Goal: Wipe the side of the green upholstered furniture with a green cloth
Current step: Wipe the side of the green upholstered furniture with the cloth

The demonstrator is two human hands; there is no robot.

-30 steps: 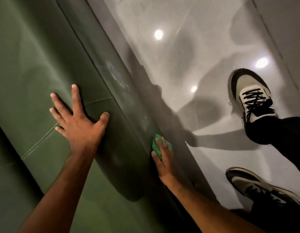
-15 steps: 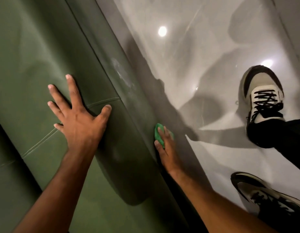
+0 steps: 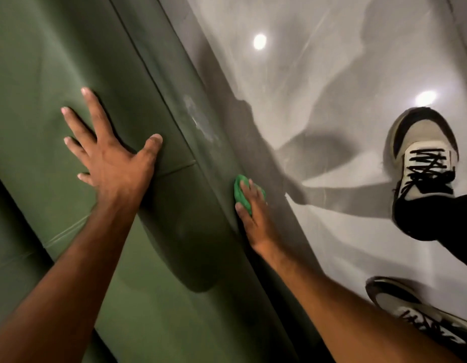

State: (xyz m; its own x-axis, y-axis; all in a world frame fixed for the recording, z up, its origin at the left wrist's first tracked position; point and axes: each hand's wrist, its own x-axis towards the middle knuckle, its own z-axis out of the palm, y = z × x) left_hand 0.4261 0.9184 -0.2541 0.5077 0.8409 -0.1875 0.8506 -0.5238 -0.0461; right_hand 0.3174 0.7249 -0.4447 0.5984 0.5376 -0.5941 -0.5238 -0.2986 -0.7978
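Observation:
The green upholstered furniture fills the left half of the head view, its side panel dropping steeply to the floor. My left hand lies flat and spread on its rounded top edge, holding nothing. My right hand presses a bunched bright green cloth against the lower side panel, close to the floor. Most of the cloth is hidden under my fingers. A pale smudge marks the panel above the cloth.
A glossy grey floor with bright light reflections runs along the furniture's right side. My two shoes stand on it: one at the right, the other at the lower right, below a black trouser leg.
My right hand has slid the cloth a little further along the side panel. My left hand has stayed spread on the top edge. The view has shifted slightly.

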